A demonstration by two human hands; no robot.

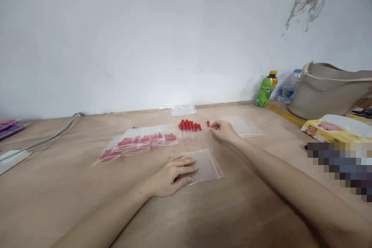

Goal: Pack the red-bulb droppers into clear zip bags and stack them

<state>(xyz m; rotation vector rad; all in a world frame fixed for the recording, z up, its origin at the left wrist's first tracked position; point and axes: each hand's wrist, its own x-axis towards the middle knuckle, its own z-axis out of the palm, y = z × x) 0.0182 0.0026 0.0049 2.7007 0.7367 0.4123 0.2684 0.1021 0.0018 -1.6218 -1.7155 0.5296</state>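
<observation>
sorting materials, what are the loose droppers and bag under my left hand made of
Loose droppers: rounded, opaque bulbs look like smooth rubber; transparent tubes, glass or plastic. Bag under left hand: probably thin, glossy plastic film, transparent with highlights.

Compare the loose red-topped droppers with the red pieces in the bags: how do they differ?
The loose droppers lie uncovered, while the bagged red pieces sit inside clear plastic bags. The droppers' tops look bright; the bagged pieces look duller and pinker through the plastic. The droppers form one small cluster, while the bagged pieces spread wider, farther left, in overlapping bags. Both groups rest on the brown surface.
</observation>
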